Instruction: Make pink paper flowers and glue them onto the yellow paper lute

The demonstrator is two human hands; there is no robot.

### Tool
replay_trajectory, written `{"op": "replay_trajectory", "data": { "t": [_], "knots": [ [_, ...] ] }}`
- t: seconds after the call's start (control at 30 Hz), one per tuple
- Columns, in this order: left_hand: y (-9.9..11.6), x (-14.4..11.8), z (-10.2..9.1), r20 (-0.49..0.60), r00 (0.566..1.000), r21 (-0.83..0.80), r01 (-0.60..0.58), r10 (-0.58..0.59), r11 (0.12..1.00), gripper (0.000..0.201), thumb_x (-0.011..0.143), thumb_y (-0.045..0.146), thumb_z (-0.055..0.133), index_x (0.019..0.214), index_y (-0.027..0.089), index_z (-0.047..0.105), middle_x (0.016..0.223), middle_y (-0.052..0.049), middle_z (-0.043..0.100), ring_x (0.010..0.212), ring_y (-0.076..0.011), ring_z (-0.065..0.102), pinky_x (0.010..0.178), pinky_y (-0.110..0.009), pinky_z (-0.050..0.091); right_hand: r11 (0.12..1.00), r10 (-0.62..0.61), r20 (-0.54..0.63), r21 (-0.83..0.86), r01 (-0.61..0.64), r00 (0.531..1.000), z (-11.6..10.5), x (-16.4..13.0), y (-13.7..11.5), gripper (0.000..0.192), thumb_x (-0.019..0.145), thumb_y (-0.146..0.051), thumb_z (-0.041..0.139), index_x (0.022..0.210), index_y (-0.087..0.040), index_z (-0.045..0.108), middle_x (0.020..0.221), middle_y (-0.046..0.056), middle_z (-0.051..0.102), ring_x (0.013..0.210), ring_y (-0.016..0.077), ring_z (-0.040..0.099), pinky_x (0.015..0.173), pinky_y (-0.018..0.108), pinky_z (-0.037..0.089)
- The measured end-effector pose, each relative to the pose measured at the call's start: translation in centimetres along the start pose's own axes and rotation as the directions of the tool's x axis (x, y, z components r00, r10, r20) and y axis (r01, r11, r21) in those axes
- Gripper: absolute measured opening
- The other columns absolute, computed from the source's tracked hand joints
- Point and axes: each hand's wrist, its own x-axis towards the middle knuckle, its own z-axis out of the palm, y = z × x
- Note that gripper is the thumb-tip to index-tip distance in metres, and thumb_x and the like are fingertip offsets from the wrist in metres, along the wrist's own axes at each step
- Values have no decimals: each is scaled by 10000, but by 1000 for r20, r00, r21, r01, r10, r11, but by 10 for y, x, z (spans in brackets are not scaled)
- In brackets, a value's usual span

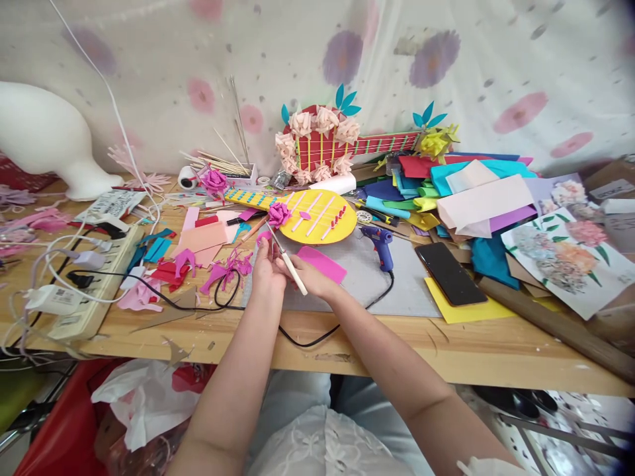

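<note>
The left grip (268, 272), pinched narrow, holds a small magenta paper piece (262, 237); the right grip (308, 275) closes around the pale handle of a slim metal tool (296, 274), apparently scissors, its tip at the paper. Both lie just in front of the landmark, a yellow model lute (317, 210), which rests on the worktop (317, 324), neck pointing left. At the lute's neck joint sits one magenta rose (279, 215); a second magenta rose (214, 182) sits by the far end of its neck. Whether either is glued cannot be told.

State of the work, by judgement: the lute's blue frets, pink strings and red pegs appear complete, whereas its floral trim seems only partly done. The piece between the fingers is separate from the lute and seems unfinished. For comparison, a red model instrument (322, 155) behind the lute bears a fuller ring of pale roses, with blue leaves.

In front of the lute, a magenta sheet (322, 264) lies on a grey mat (409, 291). To its right are a blue glue gun (381, 248) and, farther off, a phone (450, 272); left and forward lie magenta scraps (228, 270).
</note>
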Motion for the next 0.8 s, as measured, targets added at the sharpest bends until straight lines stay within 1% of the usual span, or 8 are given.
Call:
{"op": "replay_trajectory", "data": {
  "t": [0.13,0.2,0.33,0.47,0.6,0.67,0.73,0.8],
  "knots": [
    [3,10,-11,74,997,119,-45,36,992,216,856,266,541,666,169,570,556,45,576,482,-50,534,575,-175,449,1000,11,14,-8,-11,1000,5,5,1,447,756,-619,519,813,-175,499,657,-18,494,639,117,480,568,232,391],
    [5,13,-15,84,996,148,-54,42,988,225,845,290,559,654,169,564,539,43,567,474,-54,531,572,-180,454,1000,21,26,-15,-21,999,7,7,1,448,751,-619,523,817,-176,509,652,-15,503,635,123,487,559,234,386],
    [10,11,-18,31,999,102,-41,38,994,240,856,275,544,642,167,560,524,41,559,455,-51,519,553,-169,453,1000,18,64,-20,-17,998,12,10,1,457,745,-630,516,795,-176,517,633,-14,501,614,129,489,538,237,373],
    [16,3,-14,-35,999,36,-40,42,999,258,880,225,506,634,164,556,533,40,566,463,-40,529,553,-143,446,999,16,44,-31,-14,999,16,12,2,462,740,-638,513,787,-178,512,619,-22,488,602,120,475,529,227,353],
    [21,1,-15,-36,999,10,-25,25,1000,250,880,226,507,643,162,552,524,44,563,448,-37,525,525,-140,440,998,-8,28,-65,10,1000,20,16,4,474,745,-642,508,757,-168,504,608,-24,482,588,105,452,518,217,331],
    [24,2,-17,-39,998,25,-40,41,999,249,875,231,514,637,162,539,510,45,555,433,-39,517,500,-143,434,996,-20,34,-87,23,999,23,19,6,485,751,-650,496,742,-165,498,610,-22,488,576,100,445,509,217,326],
    [26,3,-20,-34,997,50,-65,67,997,241,864,233,532,633,165,530,499,45,547,432,-43,518,499,-146,438,997,-10,59,-77,15,998,26,22,8,492,753,-662,485,723,-171,479,582,-29,477,537,93,436,487,217,322],
    [28,4,-24,-27,996,64,-82,84,995,234,860,235,535,636,168,528,502,44,547,441,-48,525,510,-151,447,1000,11,115,-11,-9,993,29,23,9,498,754,-678,470,708,-182,448,526,-46,441,469,85,416,448,217,319]
  ]
}}
